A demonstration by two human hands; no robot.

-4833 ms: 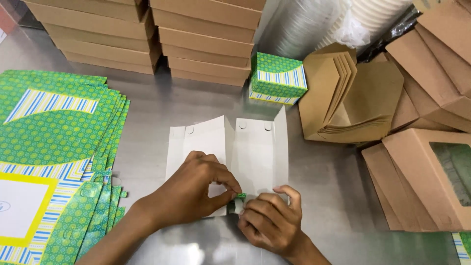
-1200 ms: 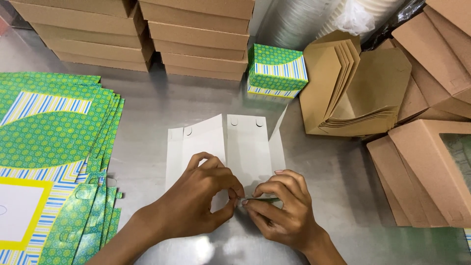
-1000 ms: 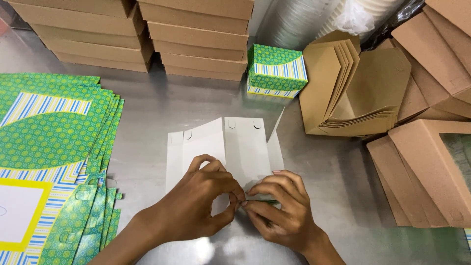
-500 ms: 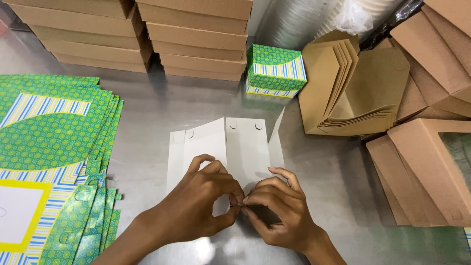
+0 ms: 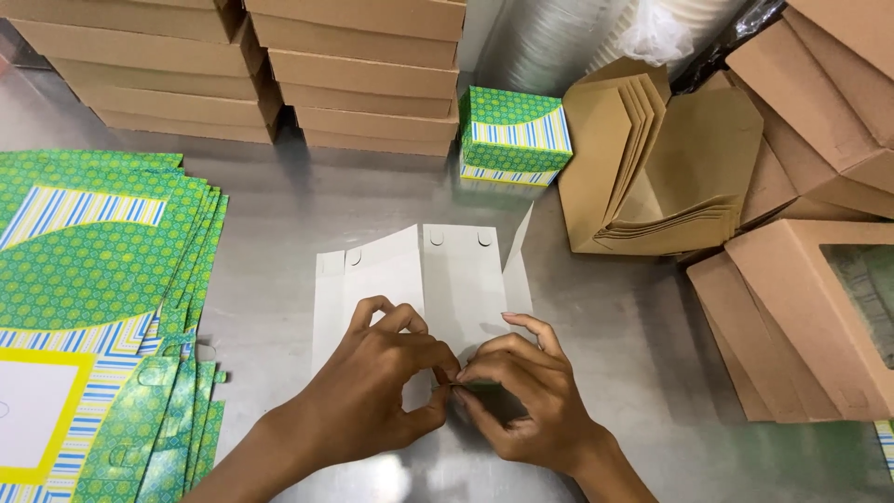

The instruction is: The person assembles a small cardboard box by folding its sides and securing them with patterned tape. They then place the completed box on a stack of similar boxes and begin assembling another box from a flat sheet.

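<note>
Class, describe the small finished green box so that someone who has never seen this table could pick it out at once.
Start at the brown carton stacks along the table's far edge. Just in front of them, to their right, stands the green box. It is the only folded-up patterned box: the green sheets lie flat, and the neighbouring cartons are plain brown.

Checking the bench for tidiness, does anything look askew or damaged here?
Nothing looks damaged. The green printed flats at left are fanned unevenly, and the brown folded cartons lean loosely; both hands pinch the white box blank.
</note>
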